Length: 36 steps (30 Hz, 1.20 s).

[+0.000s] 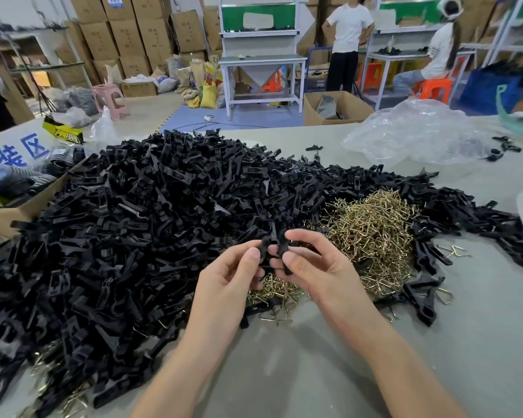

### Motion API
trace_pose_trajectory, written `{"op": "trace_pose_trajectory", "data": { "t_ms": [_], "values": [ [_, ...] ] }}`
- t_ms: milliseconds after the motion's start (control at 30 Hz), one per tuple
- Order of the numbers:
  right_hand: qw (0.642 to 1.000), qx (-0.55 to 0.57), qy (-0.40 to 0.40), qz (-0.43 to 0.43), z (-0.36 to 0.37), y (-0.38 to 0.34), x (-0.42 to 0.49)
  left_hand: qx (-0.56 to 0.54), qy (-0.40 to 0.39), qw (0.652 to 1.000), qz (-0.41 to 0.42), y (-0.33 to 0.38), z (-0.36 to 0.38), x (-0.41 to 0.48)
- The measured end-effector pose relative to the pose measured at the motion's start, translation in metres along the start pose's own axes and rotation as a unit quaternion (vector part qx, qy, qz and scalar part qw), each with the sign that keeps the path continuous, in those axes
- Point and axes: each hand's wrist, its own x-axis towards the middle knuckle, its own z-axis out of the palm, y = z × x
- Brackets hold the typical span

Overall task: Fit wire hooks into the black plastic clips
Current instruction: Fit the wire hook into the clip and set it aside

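A big heap of black plastic clips [139, 212] covers the left and middle of the grey table [314, 372]. To its right lies a pile of brass-coloured wire hooks [375, 233], and more hooks [272, 292] show under my hands. My left hand [233, 279] pinches one black clip piece [264, 248] between thumb and fingers. My right hand [311, 263] grips a second black clip piece [284, 251]. The two pieces stand upright, close side by side above the hooks. Whether a hook sits in either piece is hidden by my fingers.
An open cardboard box [15, 212] with packaged goods stands at the table's left edge. A crumpled clear plastic bag [417, 134] lies at the back right with a few stray clips [501, 146] beside it. Several people stand and sit at workbenches beyond the table.
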Motion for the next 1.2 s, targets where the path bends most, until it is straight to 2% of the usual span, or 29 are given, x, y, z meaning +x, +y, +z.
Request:
{"op": "trace_pose_trajectory", "data": {
  "t_ms": [133, 300, 800, 1200],
  "values": [
    [0.999, 0.035, -0.001, 0.014, 0.001, 0.0, 0.0, -0.009, 0.016, 1.0, 0.008, -0.001, 0.006, -0.002],
    [1.0, 0.005, -0.003, 0.014, 0.005, 0.002, -0.001, 0.006, 0.033, 0.999, 0.029, -0.002, 0.01, -0.004],
    [0.998, -0.065, -0.001, 0.01, 0.006, 0.0, -0.004, 0.069, 0.023, 0.996, 0.047, 0.002, 0.01, -0.009],
    [0.997, -0.074, 0.006, -0.013, 0.0, -0.002, -0.005, 0.111, -0.01, 0.991, 0.075, 0.002, 0.008, -0.012]
  ]
}}
